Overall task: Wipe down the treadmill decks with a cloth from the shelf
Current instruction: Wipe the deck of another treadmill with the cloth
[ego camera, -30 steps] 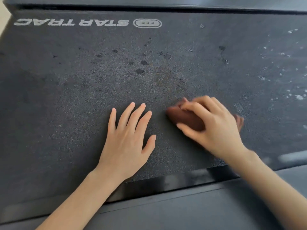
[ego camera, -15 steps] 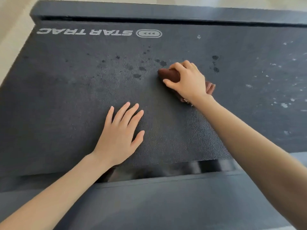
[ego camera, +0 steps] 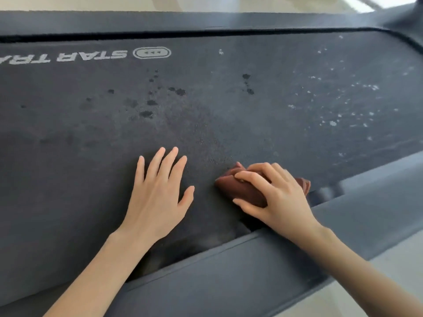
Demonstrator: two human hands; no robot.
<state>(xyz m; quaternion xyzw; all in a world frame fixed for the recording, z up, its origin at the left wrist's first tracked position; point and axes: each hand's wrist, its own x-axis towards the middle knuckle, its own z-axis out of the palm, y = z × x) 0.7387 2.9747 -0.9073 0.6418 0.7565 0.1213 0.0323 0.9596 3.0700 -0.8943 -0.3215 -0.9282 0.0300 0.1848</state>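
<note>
While her right hand (ego camera: pixel 278 197) grips one bunched brown cloth (ego camera: pixel 242 191) at the belt's near edge, the left hand (ego camera: pixel 158 195) lies flat, fingers spread, just beside it. Dark spots (ego camera: pixel 146 113) and white flecks (ego camera: pixel 333 123) dot the belt (ego camera: pixel 229 124) beyond; one side rail (ego camera: pixel 240 277) runs under both wrists.

1. One head-worn view looks steeply down on the treadmill deck (ego camera: pixel 229 124) from over its near side rail (ego camera: pixel 229 282).
2. It faces across the deck; the printed logo (ego camera: pixel 91 56) at the deck's far edge reads upside down.
3. It sits close: the deck fills nearly the whole frame.
</note>
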